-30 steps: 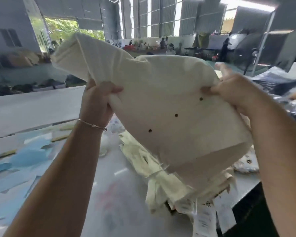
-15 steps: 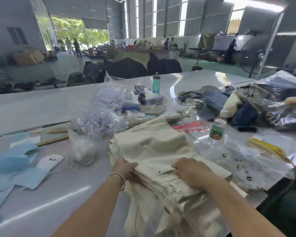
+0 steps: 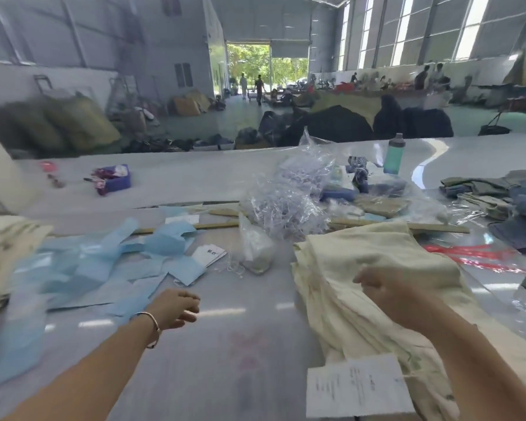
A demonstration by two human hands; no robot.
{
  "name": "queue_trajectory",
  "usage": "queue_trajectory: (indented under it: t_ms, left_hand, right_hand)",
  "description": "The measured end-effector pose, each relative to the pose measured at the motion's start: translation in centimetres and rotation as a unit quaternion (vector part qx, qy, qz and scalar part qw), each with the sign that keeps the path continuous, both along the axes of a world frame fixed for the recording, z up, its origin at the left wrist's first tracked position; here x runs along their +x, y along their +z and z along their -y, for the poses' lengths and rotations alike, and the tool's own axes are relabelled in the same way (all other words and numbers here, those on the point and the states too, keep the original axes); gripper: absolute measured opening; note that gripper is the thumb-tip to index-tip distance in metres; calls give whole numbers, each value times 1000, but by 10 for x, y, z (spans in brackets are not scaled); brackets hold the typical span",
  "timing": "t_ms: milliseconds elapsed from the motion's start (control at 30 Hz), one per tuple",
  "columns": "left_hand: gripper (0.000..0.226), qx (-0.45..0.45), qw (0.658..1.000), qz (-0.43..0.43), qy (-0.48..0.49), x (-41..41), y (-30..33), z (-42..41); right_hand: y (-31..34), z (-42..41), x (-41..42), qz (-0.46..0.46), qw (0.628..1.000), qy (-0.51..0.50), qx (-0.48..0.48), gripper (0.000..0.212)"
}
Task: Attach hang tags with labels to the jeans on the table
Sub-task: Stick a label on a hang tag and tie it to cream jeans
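A stack of folded cream jeans lies on the table to the right of centre. A white printed hang tag hangs off its near edge. My right hand hovers over the stack, blurred, fingers curled, and I cannot tell whether it holds anything. My left hand floats above bare table left of the stack, fingers loosely apart and holding nothing. A small white tag with a loose string lies further back, beside a clear bag of white pieces.
Blue paper sheets litter the left side. Another cream pile sits at the far left edge. Crumpled clear plastic bags, a teal bottle, wooden sticks and dark folded clothes crowd the back and right.
A second ago both hands held a cream pair up; it then went down onto the stack. Now both hands are off it, the left moved left, and the view swung left.
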State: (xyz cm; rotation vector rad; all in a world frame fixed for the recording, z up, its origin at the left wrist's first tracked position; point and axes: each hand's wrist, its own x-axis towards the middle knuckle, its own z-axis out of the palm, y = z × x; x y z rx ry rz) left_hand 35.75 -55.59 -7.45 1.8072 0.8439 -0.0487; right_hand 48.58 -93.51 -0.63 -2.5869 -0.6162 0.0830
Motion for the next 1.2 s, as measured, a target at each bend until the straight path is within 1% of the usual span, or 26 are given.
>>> queue_trajectory:
  t_ms: [33,100,167,267,367,433,500,567,633,667,733,800,833,900,933,1000,1067,1100,1133,1200]
  left_hand:
    - [13,6,999,10,33,-19,3,-24]
    - [12,9,995,35,93,-58,12,-64]
    - [11,25,989,54,139,-99,17,-96]
    - [8,59,978,75,187,-161,24,-133]
    - [10,95,957,119,249,-223,26,-175]
    - [13,150,933,139,295,-261,26,-211]
    - [15,216,910,127,330,-291,22,-256]
    - [17,288,889,99,342,-312,14,-308]
    - [15,385,861,58,329,-322,4,-364]
    - [18,431,843,39,319,-322,-1,-393]
    - [38,498,823,-4,273,-315,-14,-448]
    - [66,527,830,-93,159,-301,-31,-491]
    - [76,530,831,-133,103,-293,-42,-509]
    - [85,540,822,-176,35,-281,-59,-535]
    - [89,555,814,-172,18,-279,-64,-546]
    - [94,583,805,-109,-23,-280,-60,-561]
    - [81,624,779,-27,-59,-285,-59,-579]
    - [71,622,780,8,-70,-290,-55,-588]
    - [62,603,794,36,-73,-293,-49,-594]
    - [48,537,840,69,-43,-299,-33,-599]
  right_hand:
    - [13,-34,-7,13,998,35,52,17]
    - [36,-100,-27,27,988,103,113,22]
    - [49,-162,-47,26,973,158,168,26]
    - [53,-251,-78,1,944,213,251,24]
    - [38,-342,-118,-74,914,259,303,29]
    - [22,-401,-146,-113,900,264,327,33]
    - [4,-459,-173,-141,892,273,331,35]
    - [-14,-517,-198,-163,888,279,326,35]
    - [-28,-574,-219,-191,885,270,328,34]
    - [-34,-602,-228,-210,883,262,330,33]
    - [-46,-653,-243,-245,878,248,327,33]
    - [-54,-697,-253,-265,876,243,321,36]
    - [-58,-715,-257,-271,876,242,318,37]
    - [-66,-744,-262,-285,874,238,313,39]
    - [-70,-754,-262,-294,873,233,313,39]
    - [-81,-770,-261,-312,870,225,309,40]
    - [-91,-781,-260,-327,870,222,297,39]
    - [-94,-786,-261,-336,868,221,291,38]
    - [-97,-791,-263,-348,866,218,286,37]
    - [-100,-800,-267,-373,860,209,278,32]
